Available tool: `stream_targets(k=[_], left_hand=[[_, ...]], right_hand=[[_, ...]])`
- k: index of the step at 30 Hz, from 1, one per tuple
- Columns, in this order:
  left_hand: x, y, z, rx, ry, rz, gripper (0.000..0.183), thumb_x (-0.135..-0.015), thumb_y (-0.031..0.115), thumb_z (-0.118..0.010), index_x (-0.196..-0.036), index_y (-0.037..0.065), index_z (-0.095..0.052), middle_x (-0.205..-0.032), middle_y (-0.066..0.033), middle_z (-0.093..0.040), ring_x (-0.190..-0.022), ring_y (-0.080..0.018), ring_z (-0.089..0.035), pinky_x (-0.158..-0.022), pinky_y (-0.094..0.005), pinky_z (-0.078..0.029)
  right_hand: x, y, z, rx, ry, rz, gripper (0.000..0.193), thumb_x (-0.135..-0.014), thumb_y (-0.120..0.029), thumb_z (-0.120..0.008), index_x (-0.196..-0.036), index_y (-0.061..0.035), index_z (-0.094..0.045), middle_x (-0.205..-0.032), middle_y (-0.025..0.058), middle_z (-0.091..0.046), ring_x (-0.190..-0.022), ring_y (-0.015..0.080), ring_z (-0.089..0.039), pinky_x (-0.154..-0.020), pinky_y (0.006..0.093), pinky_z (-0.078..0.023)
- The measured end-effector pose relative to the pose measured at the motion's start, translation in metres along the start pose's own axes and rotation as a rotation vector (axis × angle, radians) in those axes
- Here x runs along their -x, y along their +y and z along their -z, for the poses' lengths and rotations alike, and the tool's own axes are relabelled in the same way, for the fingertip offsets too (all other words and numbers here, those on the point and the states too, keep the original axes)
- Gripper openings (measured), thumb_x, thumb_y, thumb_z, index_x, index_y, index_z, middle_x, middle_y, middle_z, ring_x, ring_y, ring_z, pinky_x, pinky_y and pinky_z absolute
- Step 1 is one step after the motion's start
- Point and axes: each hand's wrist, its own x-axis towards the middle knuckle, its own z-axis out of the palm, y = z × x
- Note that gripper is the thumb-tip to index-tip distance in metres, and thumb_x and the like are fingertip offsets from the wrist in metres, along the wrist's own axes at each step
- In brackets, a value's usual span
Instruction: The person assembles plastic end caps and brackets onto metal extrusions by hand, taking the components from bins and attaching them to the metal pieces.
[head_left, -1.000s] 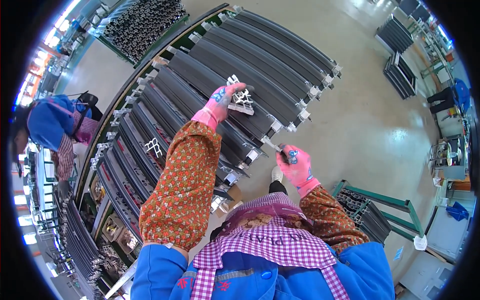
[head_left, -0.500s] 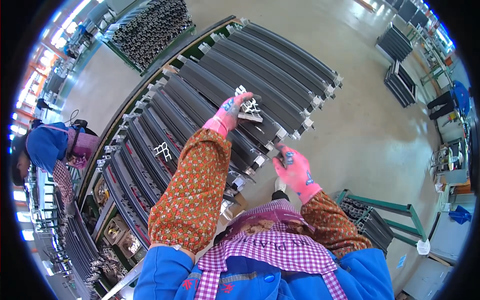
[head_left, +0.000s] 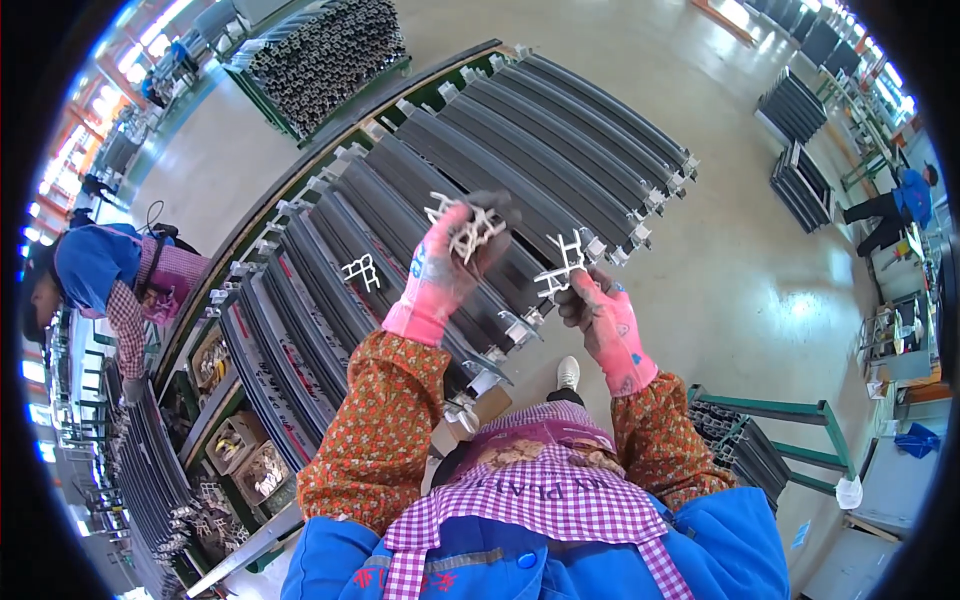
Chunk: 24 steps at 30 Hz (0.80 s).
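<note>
My left hand, in a pink glove with dark fingertips, is closed round a small bunch of white profile end pieces above a row of long dark grey profiles. My right hand, gloved alike, pinches a single branched white end piece beside the near right ends of the profiles. Whether that piece touches a profile end, I cannot tell. Another white end piece lies on top of the profiles, left of my left hand. Several profiles carry white pieces at their ends.
A green-edged rack bears the profiles, with bins of small parts at lower left. A co-worker in blue bends over more profiles at left. Behind stands a stack of profiles; a green trolley is at right.
My right hand now shows a white end piece in its fingers, where none was clear before. My left hand has turned, still with its bunch. The whole view has shifted slightly.
</note>
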Motion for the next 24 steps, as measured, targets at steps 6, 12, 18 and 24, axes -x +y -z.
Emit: stream_targets(k=[6,12,18,24], left_hand=[[0.057,-0.007,-0.023,-0.466,0.067,0.407,0.029,-0.081,0.016,-0.064,-0.107,0.005,-0.061,-0.091,-0.0033,-0.065,-0.076,-0.0119,-0.06,-0.06,-0.0244,-0.047],[0.067,-0.026,-0.029,-0.528,-0.036,0.447,0.021,-0.081,0.019,-0.065,-0.095,0.005,-0.062,-0.084,-0.0031,-0.064,-0.07,-0.0116,-0.059,-0.057,-0.0254,-0.047],[0.058,-0.04,-0.032,-0.61,0.062,0.385,0.021,-0.078,0.025,-0.066,-0.085,0.006,-0.064,-0.072,-0.0027,-0.062,-0.056,-0.0096,-0.054,-0.049,-0.0233,-0.041],[0.038,-0.04,-0.039,-0.784,0.018,0.373,0.022,-0.077,0.026,-0.067,-0.081,0.005,-0.063,-0.07,-0.0016,-0.06,-0.056,-0.01,-0.053,-0.052,-0.0246,-0.043]], right_hand=[[0.043,0.021,-0.012,-0.168,-0.047,-0.141,0.032,-0.088,-0.038,-0.053,-0.096,-0.0065,-0.052,-0.068,0.0019,-0.051,-0.052,0.0111,-0.041,-0.046,0.0224,-0.031],[0.07,0.033,-0.001,-0.531,-0.455,-0.15,0.035,-0.09,-0.041,-0.05,-0.095,-0.0062,-0.055,-0.07,0.0051,-0.057,-0.055,0.0121,-0.048,-0.045,0.0246,-0.034],[0.086,0.022,0.003,0.23,0.171,0.23,0.039,-0.094,-0.035,-0.042,-0.107,0.0,-0.054,-0.07,0.0046,-0.056,-0.058,0.0106,-0.051,-0.051,0.0238,-0.043],[0.076,0.023,0.0,-0.077,0.176,0.259,0.031,-0.093,-0.027,-0.048,-0.106,0.0012,-0.052,-0.076,0.0075,-0.06,-0.061,0.0144,-0.056,-0.058,0.0271,-0.048]])
